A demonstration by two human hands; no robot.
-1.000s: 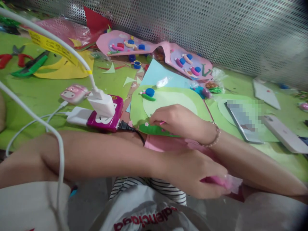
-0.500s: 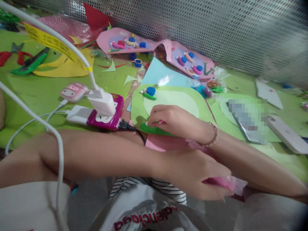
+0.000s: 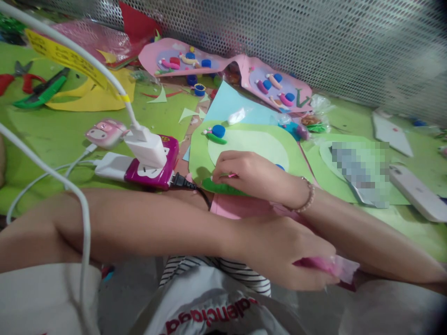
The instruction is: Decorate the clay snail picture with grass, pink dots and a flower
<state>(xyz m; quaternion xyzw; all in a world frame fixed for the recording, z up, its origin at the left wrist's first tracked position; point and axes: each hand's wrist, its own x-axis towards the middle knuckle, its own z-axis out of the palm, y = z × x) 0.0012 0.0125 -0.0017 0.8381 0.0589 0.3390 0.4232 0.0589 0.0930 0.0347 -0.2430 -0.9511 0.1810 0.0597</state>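
Observation:
My left hand (image 3: 289,251), its arm crossing low from the left, is closed around a pink lump in clear plastic wrap (image 3: 344,268). Above it, my right hand (image 3: 244,172) has a beaded bracelet at the wrist and bent fingers pinching a small pink piece (image 3: 233,175). The right fingertips rest over a green strip (image 3: 223,188) at the lower edge of the green paper (image 3: 200,158). On that paper's upper left lies a green clay figure with a blue coil (image 3: 218,132). Part of another blue piece (image 3: 279,167) peeks out behind the right hand.
A purple power adapter (image 3: 153,174) with white plugs and cables sits left of the paper. White cable (image 3: 85,232) hangs across the left arm. Behind are pink decorated sheets (image 3: 240,70); scissors (image 3: 31,83) lie far left, a phone (image 3: 417,193) right.
The right hand has shifted very slightly, and a blue piece now shows behind it. The left hand keeps its hold on the wrapped pink lump. The view has moved a little.

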